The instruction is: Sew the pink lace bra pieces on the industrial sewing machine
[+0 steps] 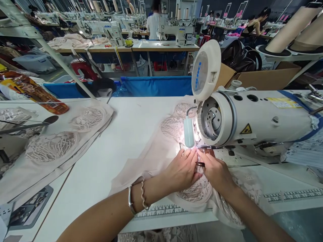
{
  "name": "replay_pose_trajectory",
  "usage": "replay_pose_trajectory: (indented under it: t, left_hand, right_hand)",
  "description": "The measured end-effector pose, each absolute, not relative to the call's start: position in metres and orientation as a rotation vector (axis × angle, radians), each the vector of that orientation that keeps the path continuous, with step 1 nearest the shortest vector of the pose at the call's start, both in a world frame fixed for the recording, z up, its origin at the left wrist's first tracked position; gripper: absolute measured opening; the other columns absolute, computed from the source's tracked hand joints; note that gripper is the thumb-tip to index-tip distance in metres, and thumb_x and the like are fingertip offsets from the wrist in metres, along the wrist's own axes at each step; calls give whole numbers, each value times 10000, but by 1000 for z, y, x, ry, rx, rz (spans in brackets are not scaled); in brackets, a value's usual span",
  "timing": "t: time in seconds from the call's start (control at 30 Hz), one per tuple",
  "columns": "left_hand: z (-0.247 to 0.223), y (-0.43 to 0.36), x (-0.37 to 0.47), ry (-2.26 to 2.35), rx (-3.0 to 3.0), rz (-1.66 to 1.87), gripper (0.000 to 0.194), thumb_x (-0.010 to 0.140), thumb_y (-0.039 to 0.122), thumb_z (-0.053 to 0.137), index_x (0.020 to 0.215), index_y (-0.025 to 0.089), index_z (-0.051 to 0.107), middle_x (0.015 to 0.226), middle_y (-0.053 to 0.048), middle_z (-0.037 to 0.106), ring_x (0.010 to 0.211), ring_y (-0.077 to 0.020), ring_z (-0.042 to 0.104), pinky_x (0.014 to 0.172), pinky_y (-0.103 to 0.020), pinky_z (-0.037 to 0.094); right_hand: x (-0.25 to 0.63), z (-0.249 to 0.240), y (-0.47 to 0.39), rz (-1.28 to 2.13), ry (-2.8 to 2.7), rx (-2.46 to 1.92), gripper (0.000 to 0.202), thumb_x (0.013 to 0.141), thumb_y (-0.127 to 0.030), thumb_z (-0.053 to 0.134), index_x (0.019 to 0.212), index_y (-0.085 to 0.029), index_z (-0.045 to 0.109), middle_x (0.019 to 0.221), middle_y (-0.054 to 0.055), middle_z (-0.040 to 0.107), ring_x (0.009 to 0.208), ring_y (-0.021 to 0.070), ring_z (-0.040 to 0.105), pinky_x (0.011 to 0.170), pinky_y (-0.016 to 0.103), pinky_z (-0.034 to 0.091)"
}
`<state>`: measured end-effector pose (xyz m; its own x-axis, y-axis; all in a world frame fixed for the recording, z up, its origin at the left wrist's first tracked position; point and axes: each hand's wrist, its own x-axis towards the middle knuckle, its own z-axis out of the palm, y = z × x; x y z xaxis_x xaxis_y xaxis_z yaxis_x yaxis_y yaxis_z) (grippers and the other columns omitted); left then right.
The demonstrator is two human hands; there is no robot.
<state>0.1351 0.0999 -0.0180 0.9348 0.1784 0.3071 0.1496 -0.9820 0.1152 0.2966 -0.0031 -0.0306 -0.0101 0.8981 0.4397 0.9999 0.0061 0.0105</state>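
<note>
Pale pink fabric with lace cups (196, 191) lies on the white table beneath the head of a white sewing machine (257, 117). My left hand (183, 168) is closed on the fabric just left of the needle area, its fingertips pressed together. Close beside it, my right hand (214, 168) pinches the same fabric, with a dark object that looks like scissors partly hidden at its fingers. A small lamp (188, 131) lights the spot in front of my fingertips. The needle is hidden behind the lamp and hands.
More lace fabric (52, 146) lies at the left, near a brown snack bag (37, 92). A printed ruler (171, 211) runs along the front edge. Thread cones (292, 28) stand at the upper right. Across a blue cloth bin (156, 85), a person in white (152, 26) is among other machines.
</note>
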Motion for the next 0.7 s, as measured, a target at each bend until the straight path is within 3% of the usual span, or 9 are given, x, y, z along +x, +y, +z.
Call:
replay_pose_trajectory:
  t: [0.23,0.43,0.53,0.63,0.7]
  left_hand:
    - [-14,101,133,299,3062,409,629,1036,516,412,1399,9,488,1383,-219,584,1300,-355,522,1076,-490,352]
    - [-14,102,134,336,3095,404,634,1045,530,377,1397,16,492,1419,-225,567,1307,-357,526,1073,-496,364]
    - [-12,103,133,350,3120,429,636,1043,547,378,1364,18,525,1408,-230,574,1293,-363,540,1060,-485,391]
    - [-11,99,131,158,3209,438,480,1076,365,370,1309,-6,565,1311,-217,633,1235,-326,587,1067,-447,408]
    - [-12,94,130,41,3238,413,387,1060,222,371,1324,11,559,1291,-200,640,1216,-315,603,1063,-449,422]
  right_hand:
    - [296,-28,-3,-509,-1972,-1985,476,904,4,346,1223,-80,688,811,80,741,637,186,693,597,264,544]
    - [296,-26,1,-460,-1956,-1952,481,884,10,341,1218,-114,665,919,85,774,742,205,731,674,278,558]
    - [298,-25,3,-394,-1909,-2025,380,892,-39,385,1145,-124,655,809,74,759,661,222,716,582,291,515]
    - [303,-21,0,-229,-1834,-2170,236,892,-125,459,1045,-164,634,654,24,692,500,208,636,468,289,426]
    - [307,-18,-4,-153,-1818,-2124,225,877,-133,467,1029,-186,624,769,41,717,572,204,662,506,284,462]
